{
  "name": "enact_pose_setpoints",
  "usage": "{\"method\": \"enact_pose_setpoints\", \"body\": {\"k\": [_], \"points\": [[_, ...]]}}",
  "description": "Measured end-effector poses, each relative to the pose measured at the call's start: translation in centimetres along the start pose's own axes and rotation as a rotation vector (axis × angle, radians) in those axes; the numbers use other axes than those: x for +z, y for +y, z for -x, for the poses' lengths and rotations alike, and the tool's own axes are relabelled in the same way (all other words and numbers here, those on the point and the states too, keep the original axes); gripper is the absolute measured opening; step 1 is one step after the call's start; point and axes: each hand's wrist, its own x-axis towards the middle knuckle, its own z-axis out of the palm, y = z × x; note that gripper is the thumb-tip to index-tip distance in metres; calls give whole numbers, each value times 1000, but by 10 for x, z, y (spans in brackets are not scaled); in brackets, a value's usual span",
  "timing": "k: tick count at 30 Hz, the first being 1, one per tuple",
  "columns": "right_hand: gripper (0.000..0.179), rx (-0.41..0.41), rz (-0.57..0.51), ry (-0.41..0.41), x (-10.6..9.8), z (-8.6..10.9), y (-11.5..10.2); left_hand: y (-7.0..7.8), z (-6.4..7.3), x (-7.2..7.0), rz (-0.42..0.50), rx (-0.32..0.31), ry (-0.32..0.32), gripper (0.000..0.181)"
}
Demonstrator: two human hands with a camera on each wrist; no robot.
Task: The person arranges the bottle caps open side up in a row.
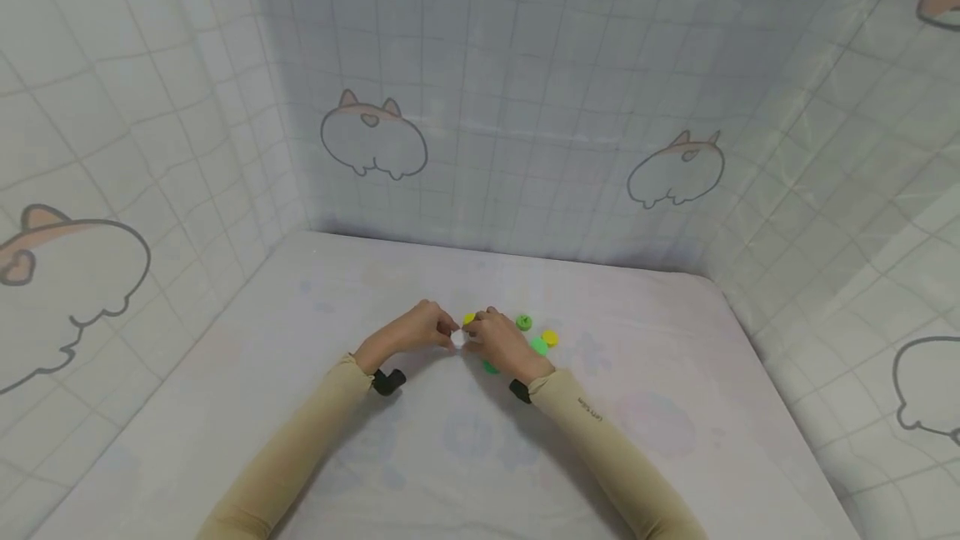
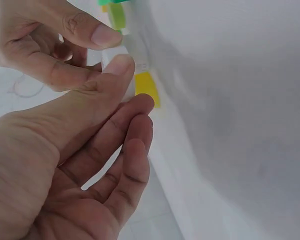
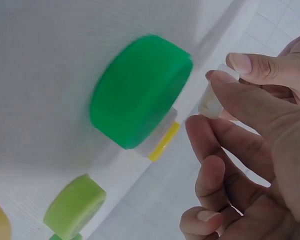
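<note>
Just above the table, my left hand (image 1: 416,329) and right hand (image 1: 504,344) meet at a small white bottle cap (image 1: 458,339). My left thumb and fingertips pinch it from one side, my right thumb and fingers from the other. Fingers cover much of the white cap (image 3: 210,104) in the wrist views. Close beside the right hand, a big green bottle cap (image 3: 135,90) stands on the table, with a light green cap (image 3: 75,206) further off. A yellow cap (image 2: 147,90) lies just beyond the left fingertips.
More caps lie around the right hand: a green one (image 1: 524,322), a yellow one (image 1: 550,337) and a bright green one (image 1: 539,346). A pale cloth (image 1: 420,473) covers the table. Grid-patterned curtains (image 1: 525,107) with cartoon animals enclose three sides.
</note>
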Motion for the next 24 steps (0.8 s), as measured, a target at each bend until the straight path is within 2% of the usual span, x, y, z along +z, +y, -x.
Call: {"method": "enact_pose_setpoints", "body": {"k": [4, 7, 16, 24], "points": [[27, 17, -75, -17, -4, 1, -2, 6, 4, -2, 15, -18, 22, 32], [26, 39, -102, -13, -6, 1, -4, 9, 6, -3, 11, -5, 48, 32], [33, 31, -55, 29, -8, 7, -9, 15, 15, -1, -10, 31, 129, 21], [34, -2, -65, 86, -13, 13, -16, 25, 25, 1, -40, 25, 178, 32]]}}
